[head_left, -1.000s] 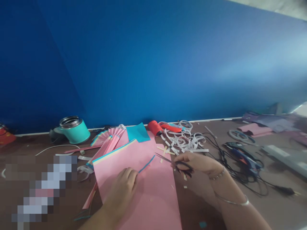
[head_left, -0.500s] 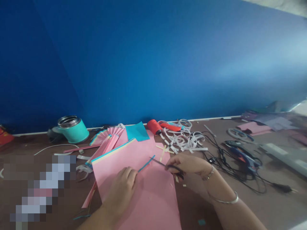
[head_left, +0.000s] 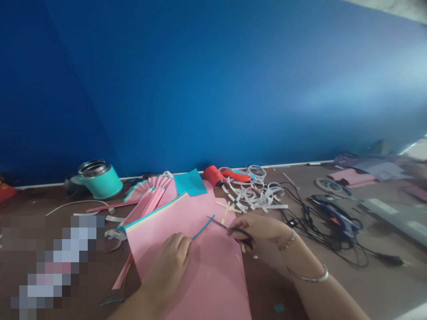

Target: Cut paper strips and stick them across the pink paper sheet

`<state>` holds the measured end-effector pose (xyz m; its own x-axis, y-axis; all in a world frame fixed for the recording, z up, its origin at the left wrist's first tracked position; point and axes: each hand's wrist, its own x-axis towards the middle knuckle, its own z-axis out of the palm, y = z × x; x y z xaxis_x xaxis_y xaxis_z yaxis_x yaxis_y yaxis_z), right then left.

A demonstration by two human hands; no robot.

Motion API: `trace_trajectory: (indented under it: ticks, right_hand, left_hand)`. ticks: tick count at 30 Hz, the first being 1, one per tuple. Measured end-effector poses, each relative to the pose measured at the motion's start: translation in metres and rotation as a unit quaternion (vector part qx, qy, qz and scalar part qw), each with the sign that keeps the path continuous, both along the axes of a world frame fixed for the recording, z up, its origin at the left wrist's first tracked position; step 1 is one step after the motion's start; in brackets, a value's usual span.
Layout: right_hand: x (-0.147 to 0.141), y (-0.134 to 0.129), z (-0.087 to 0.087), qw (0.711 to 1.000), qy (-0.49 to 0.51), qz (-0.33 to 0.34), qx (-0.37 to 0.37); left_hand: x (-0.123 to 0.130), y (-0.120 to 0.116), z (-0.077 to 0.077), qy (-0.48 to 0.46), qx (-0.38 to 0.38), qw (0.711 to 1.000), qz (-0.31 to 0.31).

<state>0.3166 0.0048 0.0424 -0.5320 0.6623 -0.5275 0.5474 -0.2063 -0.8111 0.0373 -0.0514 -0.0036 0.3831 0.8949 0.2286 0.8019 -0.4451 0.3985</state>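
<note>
My left hand [head_left: 171, 262] rests closed over the pink paper sheet [head_left: 213, 275], and a thin blue paper strip [head_left: 203, 227] sticks out from between its fingertips. My right hand [head_left: 255, 231] grips dark-handled scissors [head_left: 218, 223], their blades pointing left at the far end of the strip. Whether the blades touch the strip I cannot tell. Behind my left hand lies pink paper with a blue and cream border [head_left: 160, 211]. Beyond that are a folded pink paper fan [head_left: 151, 189] and a blue paper square [head_left: 191, 182].
A turquoise mug [head_left: 100, 180] stands at the back left. Red thread spool [head_left: 214, 176] and curled white strips [head_left: 255, 195] lie behind the pink sheet. To the right are a glue gun [head_left: 338, 220], black cables [head_left: 307, 222] and a grey bar [head_left: 396, 222]. The blue wall [head_left: 213, 89] rises behind.
The view has shifted very slightly. Both hands, the strip and the scissors keep nearly the same places.
</note>
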Motion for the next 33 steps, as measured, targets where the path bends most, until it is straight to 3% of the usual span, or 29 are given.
trace_trajectory:
  ticks: [11,33]
  right_hand:
    - [0.0,0.002,-0.004,1.0,0.013,0.007,-0.014]
    - [-0.007,-0.002,0.009,1.0,0.007,0.013,-0.001]
  left_hand:
    - [0.0,0.001,0.0,0.002,-0.004,1.0,-0.003]
    - [0.0,0.001,0.002,0.004,0.002,1.0,0.001]
